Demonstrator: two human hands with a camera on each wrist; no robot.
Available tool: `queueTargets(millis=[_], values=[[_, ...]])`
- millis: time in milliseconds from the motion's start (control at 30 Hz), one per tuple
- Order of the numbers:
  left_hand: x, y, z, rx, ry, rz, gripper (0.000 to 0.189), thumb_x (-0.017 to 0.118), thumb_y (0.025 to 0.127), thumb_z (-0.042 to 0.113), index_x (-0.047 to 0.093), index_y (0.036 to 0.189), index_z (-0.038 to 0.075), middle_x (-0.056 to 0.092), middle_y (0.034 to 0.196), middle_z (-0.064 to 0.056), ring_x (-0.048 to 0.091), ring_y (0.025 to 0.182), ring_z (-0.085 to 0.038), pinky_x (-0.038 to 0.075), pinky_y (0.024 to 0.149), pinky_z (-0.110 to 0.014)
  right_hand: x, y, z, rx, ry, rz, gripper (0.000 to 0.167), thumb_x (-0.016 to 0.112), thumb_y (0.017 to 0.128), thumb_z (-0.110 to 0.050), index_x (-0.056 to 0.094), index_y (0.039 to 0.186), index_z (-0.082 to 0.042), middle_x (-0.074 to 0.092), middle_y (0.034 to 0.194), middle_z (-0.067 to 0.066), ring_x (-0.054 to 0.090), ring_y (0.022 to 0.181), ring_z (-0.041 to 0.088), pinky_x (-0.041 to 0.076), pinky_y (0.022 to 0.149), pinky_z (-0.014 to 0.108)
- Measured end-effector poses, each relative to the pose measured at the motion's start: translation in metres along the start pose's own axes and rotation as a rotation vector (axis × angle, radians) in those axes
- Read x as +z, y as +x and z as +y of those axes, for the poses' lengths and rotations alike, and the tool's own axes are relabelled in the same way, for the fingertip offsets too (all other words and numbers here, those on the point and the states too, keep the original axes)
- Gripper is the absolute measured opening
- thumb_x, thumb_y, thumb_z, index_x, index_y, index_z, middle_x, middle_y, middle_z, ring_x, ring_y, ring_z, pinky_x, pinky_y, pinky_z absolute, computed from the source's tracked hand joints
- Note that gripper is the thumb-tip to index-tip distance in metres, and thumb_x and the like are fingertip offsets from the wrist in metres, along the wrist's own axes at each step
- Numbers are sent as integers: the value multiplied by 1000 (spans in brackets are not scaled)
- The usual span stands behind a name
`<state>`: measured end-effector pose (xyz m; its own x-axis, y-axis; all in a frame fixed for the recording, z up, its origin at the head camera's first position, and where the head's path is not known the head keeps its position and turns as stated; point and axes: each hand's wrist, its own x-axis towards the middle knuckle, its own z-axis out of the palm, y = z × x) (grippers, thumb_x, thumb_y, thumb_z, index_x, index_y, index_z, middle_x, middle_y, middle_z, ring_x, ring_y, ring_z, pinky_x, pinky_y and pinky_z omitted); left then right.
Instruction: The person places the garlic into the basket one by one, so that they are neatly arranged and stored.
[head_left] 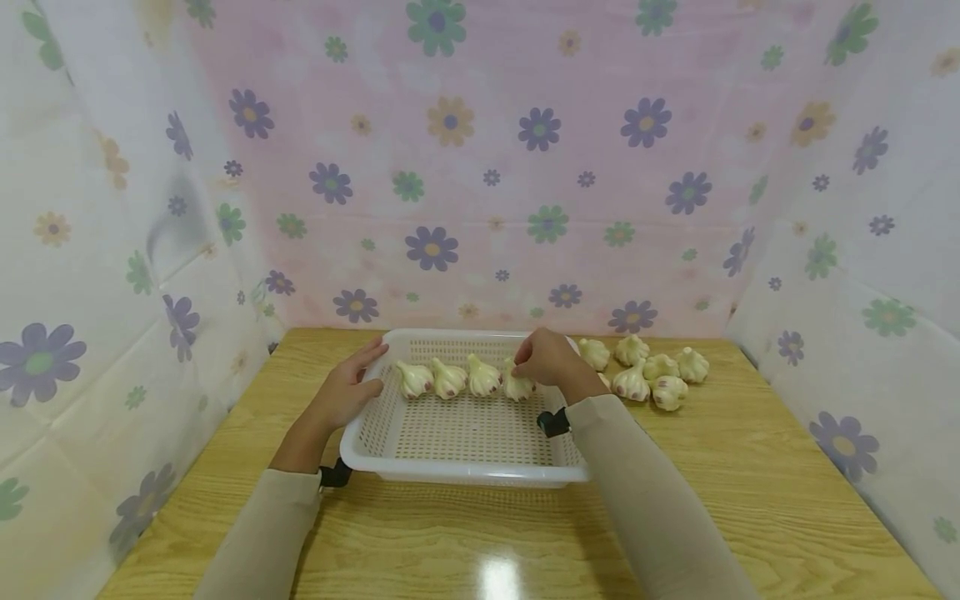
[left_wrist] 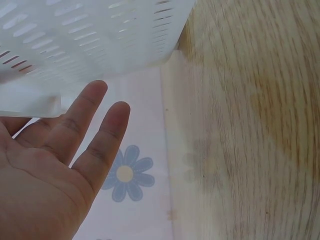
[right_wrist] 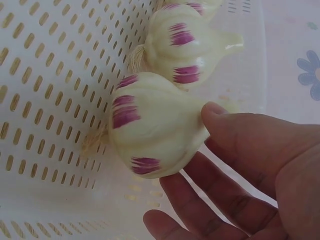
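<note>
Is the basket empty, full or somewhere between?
Between: three garlic bulbs sit in a row inside the basket, the right grip holds a fourth bulb beside them, and bare floor shows nearer the camera.

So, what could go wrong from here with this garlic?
The right hand pinches a garlic bulb close beside the neighbouring bulb, which it might nudge out of line. The left hand rests at the rim of the basket, so a push there could slide it. The loose bulbs lie near the right sleeve, which might knock one away.
</note>
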<state>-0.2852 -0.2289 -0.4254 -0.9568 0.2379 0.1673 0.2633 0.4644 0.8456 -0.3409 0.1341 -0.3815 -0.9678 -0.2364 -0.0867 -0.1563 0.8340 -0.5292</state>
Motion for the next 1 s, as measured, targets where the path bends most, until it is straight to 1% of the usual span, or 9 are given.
queueTargets(millis=[67, 167, 400, 500, 633, 733, 833, 1000], values=[[0, 0, 0, 1, -2, 1, 70, 53, 94, 9, 34, 161, 5, 14, 175, -3, 33, 151, -46, 60, 93, -43, 1, 0, 0, 4, 8, -8, 18, 81, 89, -21, 79, 103, -12, 75, 107, 6, 70, 90, 22, 59, 78, 39], [0, 0, 0, 7, -6, 0, 70, 53, 94, 8, 34, 161, 4, 14, 175, -4, 33, 151, -46, 60, 93, -43, 1, 1, 0, 11, 13, -12, 18, 82, 88, -21, 79, 104, -12, 75, 108, 6, 69, 89, 22, 60, 78, 39], [0, 0, 0, -18, -31, 5, 71, 55, 93, 7, 35, 161, 7, 15, 174, 2, 35, 151, -43, 60, 93, -46, 0, 1, 0, -2, 13, -6, 23, 82, 88, -22, 79, 108, -11, 75, 109, 6, 70, 89, 22, 60, 81, 40], [0, 0, -1, -19, -32, 3, 71, 55, 94, 7, 35, 162, 7, 14, 174, 4, 33, 152, -42, 60, 94, -47, 0, 2, 1, -7, 17, 1, 25, 81, 88, -23, 78, 110, -11, 75, 110, 7, 70, 89, 22, 60, 82, 42], [1, 0, -1, -15, -33, 0, 71, 54, 94, 7, 34, 162, 6, 13, 175, 2, 35, 151, -44, 60, 93, -47, 0, 1, 1, -14, 25, 6, 30, 80, 90, -26, 77, 115, -10, 74, 116, 9, 70, 96, 25, 59, 87, 44], [1, 0, -1, -14, -52, -3, 71, 54, 94, 6, 33, 162, 5, 13, 175, 1, 37, 150, -45, 61, 91, -46, -1, -1, 2, -21, 46, 6, 34, 79, 91, -27, 75, 120, -9, 73, 119, 10, 69, 104, 28, 58, 91, 47], [1, -1, 0, -7, -54, -8, 72, 54, 94, 6, 32, 162, 5, 12, 175, -1, 36, 149, -47, 61, 90, -46, -2, -1, 3, -31, 71, 7, 35, 78, 92, -29, 74, 121, -10, 72, 120, 9, 68, 108, 29, 57, 93, 47], [1, -1, 1, -18, -29, 1, 71, 54, 94, 7, 34, 162, 7, 13, 175, 2, 37, 150, -44, 62, 88, -43, -2, 0, 5, -68, 101, 13, 36, 77, 93, -32, 73, 121, -10, 71, 121, 9, 67, 110, 30, 56, 93, 48]])
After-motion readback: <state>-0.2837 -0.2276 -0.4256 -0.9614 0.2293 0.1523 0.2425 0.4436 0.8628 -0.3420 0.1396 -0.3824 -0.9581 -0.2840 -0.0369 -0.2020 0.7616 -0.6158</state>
